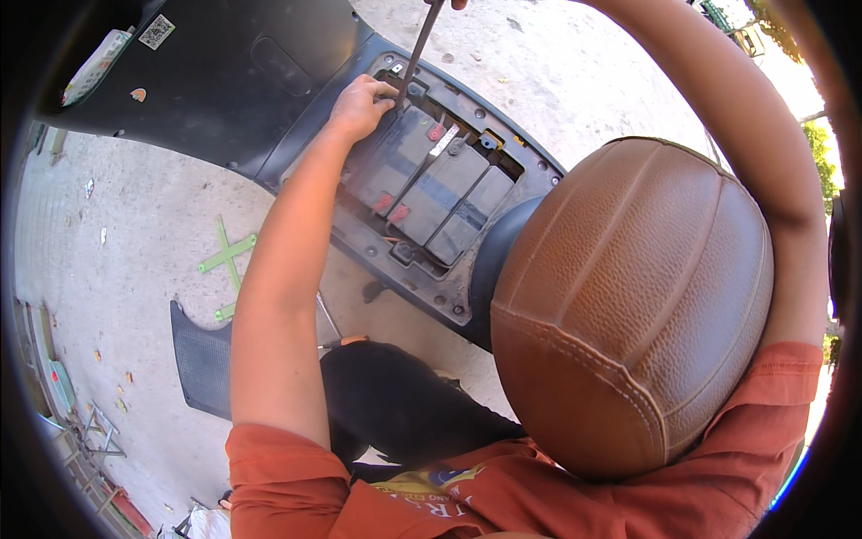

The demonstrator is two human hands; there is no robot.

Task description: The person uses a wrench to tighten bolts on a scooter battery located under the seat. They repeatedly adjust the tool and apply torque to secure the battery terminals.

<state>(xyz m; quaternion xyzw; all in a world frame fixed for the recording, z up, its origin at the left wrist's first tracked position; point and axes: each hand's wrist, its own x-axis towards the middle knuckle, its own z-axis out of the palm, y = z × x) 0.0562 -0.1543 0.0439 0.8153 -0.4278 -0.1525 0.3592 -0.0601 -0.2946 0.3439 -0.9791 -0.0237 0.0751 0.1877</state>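
Observation:
My left hand (359, 110) is at the far left corner of the battery bay, fingertips pinched at the lower end of a long dark metal rod (419, 45). The rod slants up to the top edge, where only a few fingers of my right hand (458, 4) show, closed around its upper part. Its tip is hidden among the batteries. Below it, dark grey batteries (462, 180) sit side by side in the open floor of a scooter (395, 256). Red terminal covers (436, 132) and a blue-and-yellow connector (489, 140) show among them.
A brown leather seat (628, 296) bulges up on the right between my arms. The dark front panel (269, 67) stands at upper left. On the concrete floor lie a green cross-shaped piece (226, 254), a dark textured cover (199, 359) and an orange-handled tool (353, 340).

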